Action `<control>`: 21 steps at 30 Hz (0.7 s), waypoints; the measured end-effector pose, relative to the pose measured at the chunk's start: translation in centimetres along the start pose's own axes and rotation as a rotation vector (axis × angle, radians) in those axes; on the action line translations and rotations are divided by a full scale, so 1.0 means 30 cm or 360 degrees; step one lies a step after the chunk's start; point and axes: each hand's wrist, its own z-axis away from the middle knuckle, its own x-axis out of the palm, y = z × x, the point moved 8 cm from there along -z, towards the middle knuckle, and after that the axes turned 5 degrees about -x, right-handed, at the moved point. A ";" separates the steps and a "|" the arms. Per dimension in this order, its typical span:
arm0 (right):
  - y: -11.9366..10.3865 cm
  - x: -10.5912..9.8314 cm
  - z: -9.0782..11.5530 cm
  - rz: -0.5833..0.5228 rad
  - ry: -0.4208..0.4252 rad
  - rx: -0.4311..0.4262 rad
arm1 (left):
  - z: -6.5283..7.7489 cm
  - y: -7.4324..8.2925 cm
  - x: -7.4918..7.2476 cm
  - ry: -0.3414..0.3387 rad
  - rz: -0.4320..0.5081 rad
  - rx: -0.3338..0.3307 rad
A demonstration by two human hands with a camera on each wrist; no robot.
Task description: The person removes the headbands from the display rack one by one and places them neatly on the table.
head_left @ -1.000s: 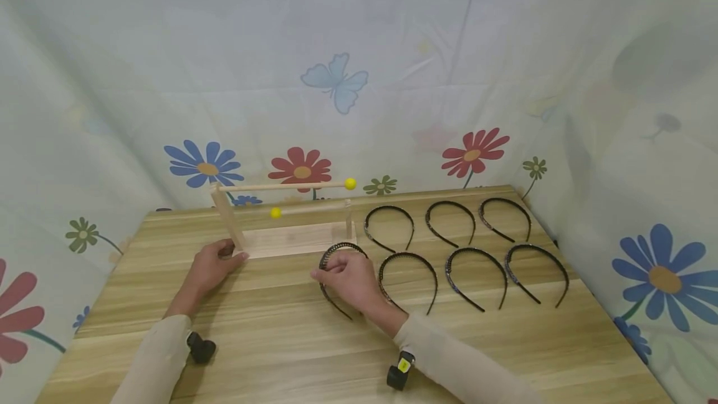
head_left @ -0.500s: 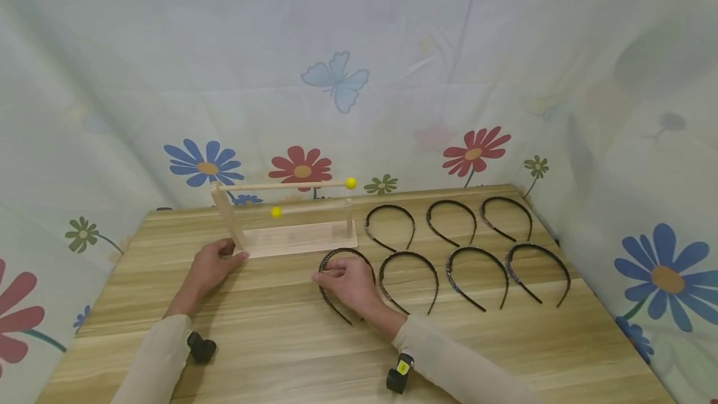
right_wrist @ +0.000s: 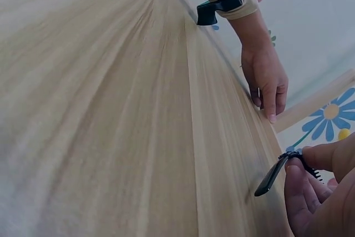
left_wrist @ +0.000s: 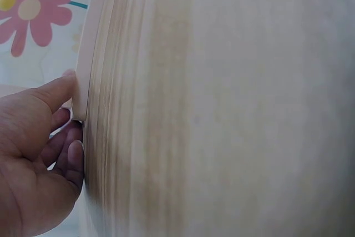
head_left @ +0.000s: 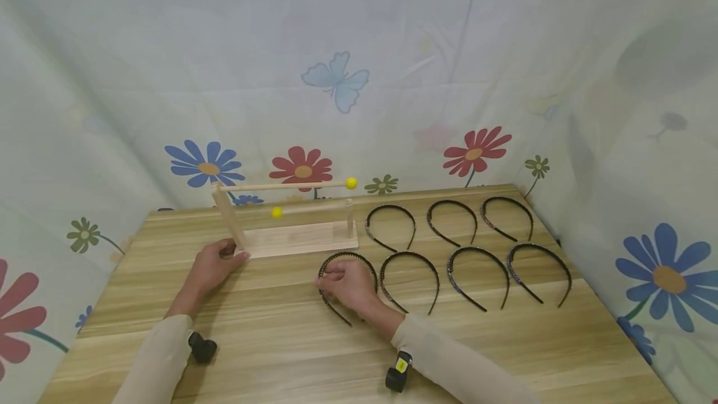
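My right hand (head_left: 354, 287) pinches a black toothed headband (head_left: 334, 311) at its left side, low over the table in front of a wooden stand (head_left: 297, 240). In the right wrist view, thumb and fingertips meet on the headband (right_wrist: 270, 178); part of it hides behind my right hand (right_wrist: 327, 192). The pale stand has upright posts and two rods tipped with yellow balls. At its near left corner my left hand (head_left: 210, 269) grips the base. The left wrist view has the thumb of my left hand (left_wrist: 28, 148) against the stand's edge (left_wrist: 86, 54), fingers curled below.
Several more headbands lie in two rows on the right, the nearest headband (head_left: 414, 254) close beside my right hand. All stand on a wood-grain table (head_left: 269, 341). A flowered cloth (head_left: 252, 80) hangs behind and at both sides.
My right hand has drawn the headband slightly toward me, away from the stand's base, and lower. My left hand has stayed in place at the stand.
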 end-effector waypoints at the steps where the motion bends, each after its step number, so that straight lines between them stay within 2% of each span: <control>1: 0.001 0.001 0.001 -0.0003 -0.0003 0.0006 | -0.001 -0.002 0.001 -0.0006 0.0000 0.0003; 10: 0.036 0.014 0.005 -0.0080 -0.0048 0.0139 | -0.002 -0.008 0.005 -0.0008 -0.0004 -0.0005; 21: 0.040 0.019 0.003 -0.0172 -0.0112 0.0128 | 0.000 0.005 0.000 0.0005 -0.0018 -0.0002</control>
